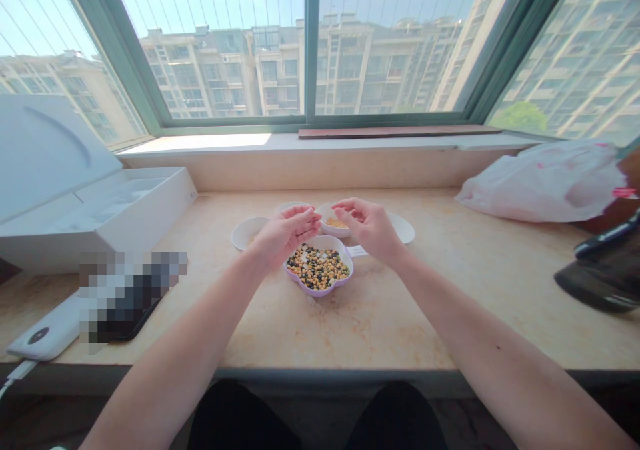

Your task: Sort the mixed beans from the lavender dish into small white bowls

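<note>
Lilac and white, a flower-shaped dish (320,293) sits near the middle of the marble sill (380,323) in the head view, piled with mixed beans (317,268): yellow split peas, dark beans and a few white ones. The heap is large and covers most of the dish floor. Around its far side stand small white bowls. The left bowl (241,238) shows only a trace of pale grains, the bowl just behind the hands (333,234) holds a shallow layer of yellow grains (336,223), and a third bowl (290,205) is mostly hidden, its contents out of sight. A white dish (405,229) lies further right, partly under the right hand, beside a small paper label (356,251).

The left hand (287,231) hangs above the flower-shaped dish, cupped, fingers curled and lying together. The right hand (363,229) hovers beside it, fingers bent downward and loosely gathered. Neither touches a dish, and whether either pinches a grain cannot be told from here.

Further off lie a white box (100,230) and a white plastic bag (545,183)
</note>
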### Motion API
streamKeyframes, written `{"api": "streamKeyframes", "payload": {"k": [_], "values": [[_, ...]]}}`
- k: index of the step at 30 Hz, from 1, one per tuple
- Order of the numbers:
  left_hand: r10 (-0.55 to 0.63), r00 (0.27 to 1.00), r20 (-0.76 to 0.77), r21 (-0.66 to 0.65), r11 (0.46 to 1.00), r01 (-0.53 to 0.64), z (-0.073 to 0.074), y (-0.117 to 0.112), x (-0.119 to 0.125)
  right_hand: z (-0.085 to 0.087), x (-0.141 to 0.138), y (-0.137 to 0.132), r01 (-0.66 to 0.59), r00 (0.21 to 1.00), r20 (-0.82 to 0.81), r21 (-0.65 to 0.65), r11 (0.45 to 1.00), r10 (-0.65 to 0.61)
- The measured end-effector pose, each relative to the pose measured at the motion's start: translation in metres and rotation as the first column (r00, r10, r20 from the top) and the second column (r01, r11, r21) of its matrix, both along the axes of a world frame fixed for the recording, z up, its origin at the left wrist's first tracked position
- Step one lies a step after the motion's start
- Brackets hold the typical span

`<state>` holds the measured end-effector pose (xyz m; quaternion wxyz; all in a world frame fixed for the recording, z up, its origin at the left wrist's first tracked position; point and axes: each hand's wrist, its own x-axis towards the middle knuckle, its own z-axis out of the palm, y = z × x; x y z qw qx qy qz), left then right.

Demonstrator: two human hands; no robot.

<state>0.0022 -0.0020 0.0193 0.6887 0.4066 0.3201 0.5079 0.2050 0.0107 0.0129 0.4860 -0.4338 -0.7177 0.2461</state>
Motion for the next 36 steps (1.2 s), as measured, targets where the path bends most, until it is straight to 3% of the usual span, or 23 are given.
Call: {"api": "streamKeyframes", "payload": {"k": [4, 13, 18, 20, 22, 24, 26, 28, 30, 36], "values": [[-0.042, 0.999, -0.014, -0.022, 0.999, 0.041, -0.005, -0.003, 0.007, -0.001, -0.011, -0.012, -0.156, 0.988, -0.012, -0.067, 0.985, 0.155], [0.041, 0.982, -0.184, -0.004, 0.999, -0.043, -0.015, -0.003, 0.009, -0.016, -0.014, -0.005, -0.087, 0.987, 0.137, 0.031, 0.996, 0.082], [0.006, 0.955, -0.298, 0.064, 0.998, 0.014, -0.015, -0.002, 0.009, -0.014, -0.01, -0.004, -0.097, 0.97, 0.233, 0.119, 0.988, 0.067], [0.087, 0.864, -0.496, 0.201, 0.979, 0.016, -0.017, -0.001, 0.009, -0.013, -0.007, -0.001, -0.072, 0.969, 0.242, 0.135, 0.988, 0.038], [0.283, 0.629, -0.724, 0.419, 0.905, 0.075, -0.019, -0.001, 0.009, -0.012, -0.003, 0.003, -0.008, 0.973, 0.229, 0.144, 0.99, -0.025], [0.446, 0.357, -0.821, 0.547, 0.793, 0.268, -0.021, 0.0, 0.008, -0.012, 0.002, 0.009, 0.071, 0.972, 0.212, 0.144, 0.987, -0.101], [0.496, 0.199, -0.845, 0.526, 0.708, 0.471, -0.022, 0.0, 0.006, -0.014, 0.008, 0.016, 0.134, 0.963, 0.213, 0.142, 0.981, -0.163], [0.486, 0.121, -0.866, 0.453, 0.656, 0.604, -0.023, 0.0, 0.005, -0.017, 0.012, 0.023, 0.177, 0.948, 0.242, 0.144, 0.974, -0.208], [0.473, 0.075, -0.878, 0.397, 0.631, 0.666, -0.024, 0.0, 0.003, -0.02, 0.015, 0.029, 0.197, 0.928, 0.289, 0.157, 0.968, -0.236], [0.432, 0.017, -0.902, 0.314, 0.627, 0.713, -0.022, 0.0, 0.002, -0.028, 0.018, 0.037, 0.218, 0.871, 0.402, 0.197, 0.956, -0.282]]}}
